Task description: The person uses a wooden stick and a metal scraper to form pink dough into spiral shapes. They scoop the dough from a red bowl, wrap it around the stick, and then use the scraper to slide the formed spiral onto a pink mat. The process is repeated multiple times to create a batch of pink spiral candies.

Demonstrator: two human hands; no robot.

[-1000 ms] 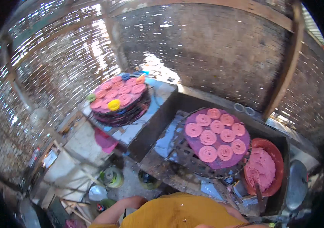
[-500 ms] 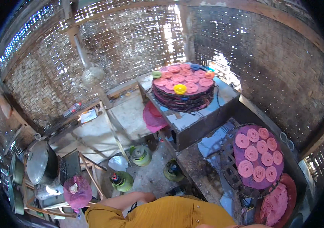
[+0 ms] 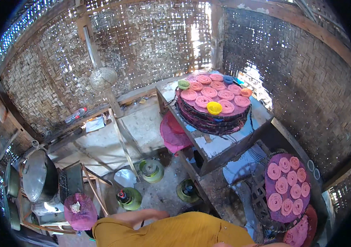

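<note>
Neither hand shows here, so I can't tell if the fingers are open or gripping. 11 soft-looking pink spirals [image 3: 292, 177] sit on a round purple mat [image 3: 271, 187] at near right, beside the red basin [image 3: 312, 224]. I'd worry about a tilt or bump smearing them. On the far stack of round racks [image 3: 212, 126], the yellow cup [image 3: 214, 108] is near the edge, so 1 nudge could tip it off.

Head-worn fisheye, looking down, wide view, corner post [image 3: 217, 41] ahead
</note>
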